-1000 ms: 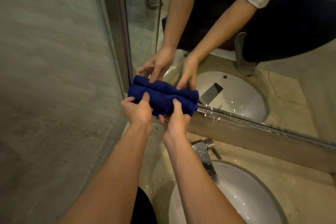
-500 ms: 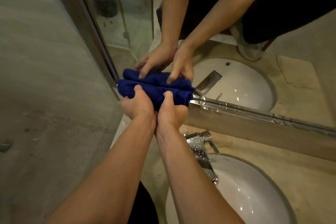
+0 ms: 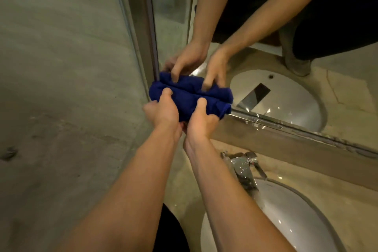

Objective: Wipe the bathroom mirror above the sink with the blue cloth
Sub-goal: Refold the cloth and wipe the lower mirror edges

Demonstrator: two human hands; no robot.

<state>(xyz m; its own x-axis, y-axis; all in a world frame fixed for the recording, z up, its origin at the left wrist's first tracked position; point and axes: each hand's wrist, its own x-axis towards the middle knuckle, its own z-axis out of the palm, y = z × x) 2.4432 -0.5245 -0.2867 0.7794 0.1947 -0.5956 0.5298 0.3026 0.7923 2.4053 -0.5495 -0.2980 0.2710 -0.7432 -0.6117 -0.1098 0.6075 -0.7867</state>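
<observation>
- Head view: the blue cloth point(image 3: 190, 102), bunched into a thick roll, is pressed against the lower left corner of the mirror point(image 3: 255, 51), right where the glass meets its bottom edge and the metal side frame point(image 3: 141, 26).
- The left hand point(image 3: 161, 110) grips the left end of the roll, thumb laid over the top and fingers curled underneath.
- The right hand point(image 3: 201, 120) grips the right part of the roll in the same way, thumb on top; the two wrists are almost touching.
- In the glass, the reflection shows both hands holding the cloth from the far side, with the fingers pressed into the fabric.
- Below the mirror runs a stone ledge point(image 3: 286, 149), and under it a chrome tap point(image 3: 243, 168) stands at the back of a white sink point(image 3: 286, 221) set into the countertop.
- Left of the mirror is a grey stone wall point(image 3: 61, 88).
- The reflected basin and tap spout appear to the right of the cloth.
</observation>
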